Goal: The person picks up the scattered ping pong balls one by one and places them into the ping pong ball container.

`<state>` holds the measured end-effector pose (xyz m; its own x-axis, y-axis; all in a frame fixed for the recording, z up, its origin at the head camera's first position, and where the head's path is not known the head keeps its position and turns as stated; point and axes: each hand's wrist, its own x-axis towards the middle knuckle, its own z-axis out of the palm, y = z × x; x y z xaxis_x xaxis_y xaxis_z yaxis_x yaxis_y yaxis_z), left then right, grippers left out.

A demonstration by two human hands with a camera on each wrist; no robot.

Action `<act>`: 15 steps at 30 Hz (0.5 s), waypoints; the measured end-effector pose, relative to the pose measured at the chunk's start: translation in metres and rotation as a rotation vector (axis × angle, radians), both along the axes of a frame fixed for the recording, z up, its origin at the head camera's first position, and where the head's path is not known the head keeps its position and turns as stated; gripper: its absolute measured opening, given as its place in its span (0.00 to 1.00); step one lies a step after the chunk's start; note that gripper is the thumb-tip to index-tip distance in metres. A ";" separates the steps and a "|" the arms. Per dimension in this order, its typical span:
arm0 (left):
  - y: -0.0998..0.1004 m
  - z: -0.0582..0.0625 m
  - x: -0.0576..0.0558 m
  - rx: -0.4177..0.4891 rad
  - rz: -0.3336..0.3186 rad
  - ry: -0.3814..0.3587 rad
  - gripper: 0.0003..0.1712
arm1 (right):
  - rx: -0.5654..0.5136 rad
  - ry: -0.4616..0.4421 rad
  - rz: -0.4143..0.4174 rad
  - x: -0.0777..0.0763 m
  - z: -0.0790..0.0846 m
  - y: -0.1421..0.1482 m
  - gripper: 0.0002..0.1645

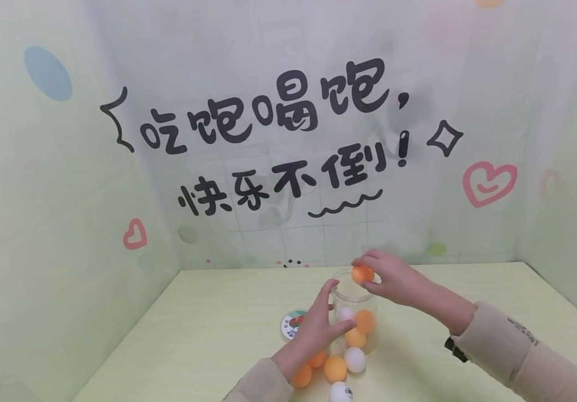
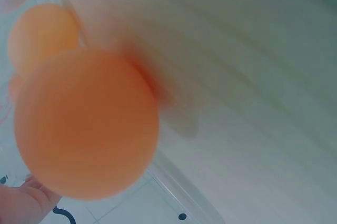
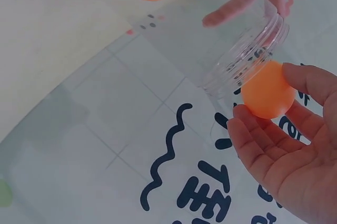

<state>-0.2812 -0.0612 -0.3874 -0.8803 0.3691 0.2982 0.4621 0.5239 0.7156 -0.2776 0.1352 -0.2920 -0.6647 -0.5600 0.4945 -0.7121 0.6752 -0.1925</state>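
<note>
- While the clear jar [image 1: 354, 300] stands upright on the desk [image 1: 208, 318], we see its mouth uncovered and facing up.
- Inside, low in the jar, we make out an inner white ball [image 1: 344, 315], an upper orange ball [image 1: 366, 321] beside it and a lower orange ball [image 1: 356, 338] beneath; part of the contents is hidden from us by the left thumb.
- At the mouth, we find the held orange ball [image 1: 362, 274]; the right hand [image 1: 396, 279] has a narrow grip, pinching it between thumb and fingers right by the rim. We cannot tell whether the ball touches the rim.
- Around the jar's left side, the left hand [image 1: 315, 325] has a wider grip, its fingers up near the rim and its thumb across the front.
- Outside, in front of the jar, we see a plain white ball [image 1: 355, 360] just beside a front orange ball [image 1: 335, 369], with a printed white ball [image 1: 341, 392] nearer us.
- To the left, two more orange balls [image 1: 301, 376] lie partly behind the left hand and sleeve [image 1: 265, 382].
- Beyond that hand, we notice a round printed disc [image 1: 290, 324] on the desk, partly covered from view.
</note>
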 end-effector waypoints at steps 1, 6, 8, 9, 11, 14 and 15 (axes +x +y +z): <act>0.000 0.000 0.000 -0.002 -0.003 0.007 0.47 | 0.000 -0.013 0.000 0.000 0.000 0.000 0.19; 0.000 -0.001 0.000 -0.007 -0.009 0.018 0.46 | -0.002 -0.048 0.004 0.002 0.001 0.002 0.19; 0.000 -0.001 -0.001 -0.007 -0.005 0.012 0.46 | -0.010 -0.050 0.003 0.002 0.000 0.004 0.18; -0.001 -0.001 0.000 -0.007 -0.002 0.007 0.47 | -0.013 -0.055 0.002 0.002 0.000 0.005 0.18; -0.001 0.000 0.000 -0.005 0.006 -0.005 0.46 | -0.028 -0.080 -0.001 0.001 -0.003 0.007 0.18; -0.001 0.000 0.000 -0.006 0.014 -0.014 0.47 | -0.058 -0.159 -0.012 0.000 -0.010 0.011 0.21; -0.001 0.000 0.001 -0.005 0.017 -0.017 0.47 | -0.073 -0.193 -0.012 -0.001 -0.012 0.013 0.22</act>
